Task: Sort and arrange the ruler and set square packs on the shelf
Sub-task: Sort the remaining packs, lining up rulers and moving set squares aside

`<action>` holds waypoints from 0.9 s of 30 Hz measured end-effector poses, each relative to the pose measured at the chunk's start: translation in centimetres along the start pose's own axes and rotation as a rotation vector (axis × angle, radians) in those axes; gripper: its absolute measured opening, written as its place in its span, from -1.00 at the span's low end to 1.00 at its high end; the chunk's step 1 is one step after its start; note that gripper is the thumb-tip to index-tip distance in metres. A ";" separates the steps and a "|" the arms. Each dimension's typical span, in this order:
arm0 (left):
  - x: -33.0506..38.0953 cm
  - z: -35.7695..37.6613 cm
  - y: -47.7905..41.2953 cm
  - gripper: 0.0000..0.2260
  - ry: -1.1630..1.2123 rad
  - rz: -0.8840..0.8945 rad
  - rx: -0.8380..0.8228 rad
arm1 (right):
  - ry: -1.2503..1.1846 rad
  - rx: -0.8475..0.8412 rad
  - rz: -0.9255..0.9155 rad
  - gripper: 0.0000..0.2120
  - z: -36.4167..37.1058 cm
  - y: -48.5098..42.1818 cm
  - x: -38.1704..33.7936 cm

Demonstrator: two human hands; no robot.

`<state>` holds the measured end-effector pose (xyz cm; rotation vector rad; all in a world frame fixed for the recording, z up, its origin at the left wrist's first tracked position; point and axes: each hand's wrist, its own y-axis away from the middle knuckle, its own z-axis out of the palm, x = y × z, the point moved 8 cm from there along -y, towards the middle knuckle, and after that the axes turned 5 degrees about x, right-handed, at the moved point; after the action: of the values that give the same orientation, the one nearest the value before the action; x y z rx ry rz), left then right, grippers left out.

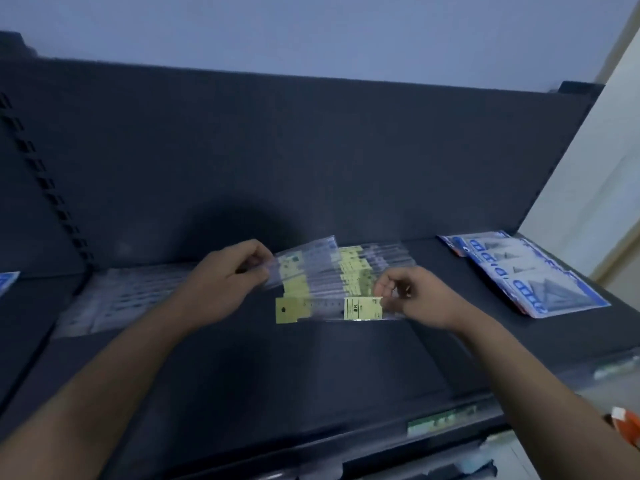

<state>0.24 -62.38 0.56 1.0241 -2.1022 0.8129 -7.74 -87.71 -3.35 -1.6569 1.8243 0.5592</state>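
Left hand (225,275) grips a fan of ruler packs (311,268) over the shelf (311,368); right hand (415,296) pinches 1 single pack (329,308) just nearer. Set squares (526,271) lie piled far right, so sorting seems partly done.

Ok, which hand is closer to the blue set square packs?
Right. The right hand, pinching a single ruler pack, sits left of the blue set square packs, not touching them. The left hand grips a fan of ruler packs farther left.
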 end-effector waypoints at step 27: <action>20.1 33.8 -12.6 -0.83 -0.132 0.230 -0.404 | -0.388 0.117 0.084 -0.81 -22.9 4.5 20.7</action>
<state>-8.49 -102.69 -1.06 0.6430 -2.3984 0.4031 -16.45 -117.56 -1.15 -1.2937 1.6109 0.7380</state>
